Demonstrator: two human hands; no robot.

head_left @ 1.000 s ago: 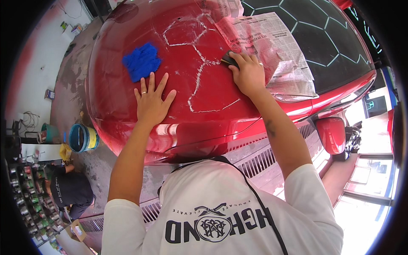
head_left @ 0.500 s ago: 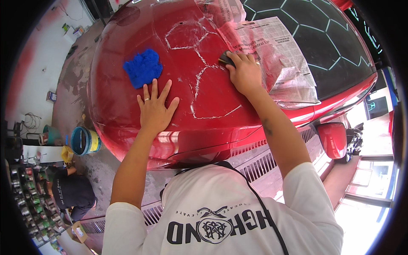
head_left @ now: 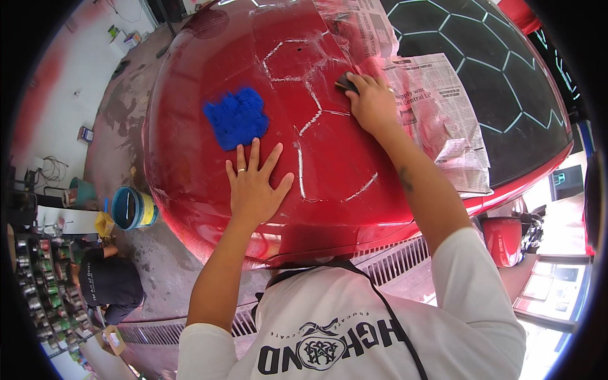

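My left hand [head_left: 255,193] lies flat with fingers spread on the red car hood [head_left: 253,69]. Just beyond its fingertips sits a fluffy blue microfiber cloth [head_left: 238,118], and the middle finger meets or nearly meets its edge. Closed around a small dark block [head_left: 346,85], my right hand [head_left: 372,101] presses it to the paint near the newspaper's edge. The block's underside is hidden. Between my hands, broken white residue lines [head_left: 310,123] trace angular shapes on the red surface.
Newspaper sheets [head_left: 437,101] cover the panel's right side, beside dark glass [head_left: 481,69] patterned with pale hexagons. A teal bucket [head_left: 130,209] stands on the floor at left. A person in a dark shirt [head_left: 114,282] crouches by shelves of cans [head_left: 47,285].
The view has shifted, so the car sits lower and further right in it. My right hand keeps hold of the block near the newspaper; my left hand stays flat. Some white lines look fainter.
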